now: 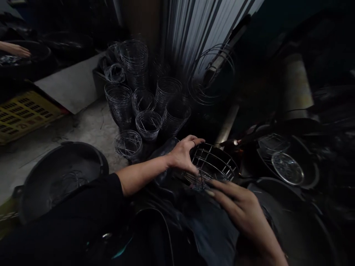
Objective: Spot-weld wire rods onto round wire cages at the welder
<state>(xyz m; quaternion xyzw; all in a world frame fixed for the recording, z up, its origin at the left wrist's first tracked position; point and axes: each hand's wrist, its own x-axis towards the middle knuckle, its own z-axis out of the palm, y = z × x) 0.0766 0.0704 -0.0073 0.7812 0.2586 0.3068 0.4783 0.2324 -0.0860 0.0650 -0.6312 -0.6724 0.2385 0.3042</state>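
A round wire basket point(215, 162) of crossed metal wires lies tilted in front of me, above my dark-covered lap. My left hand point(183, 155) is closed on its left side, thumb below and fingers along the upper rim. My right hand point(240, 201) is near the basket's lower edge, its fingers stretched out and apart. Its fingertips come close to a small tangle of thin wire point(198, 183) at that edge; whether they touch it is hard to see in the dim light.
Stacks of wire rings point(119, 101) stand on the floor ahead. At left are a black tub point(94, 151) with wire pieces and a yellow crate point(27, 114). Another person's hand point(16, 50) shows at far left. Dark basins point(280, 218) and a metal cylinder point(298, 85) stand right.
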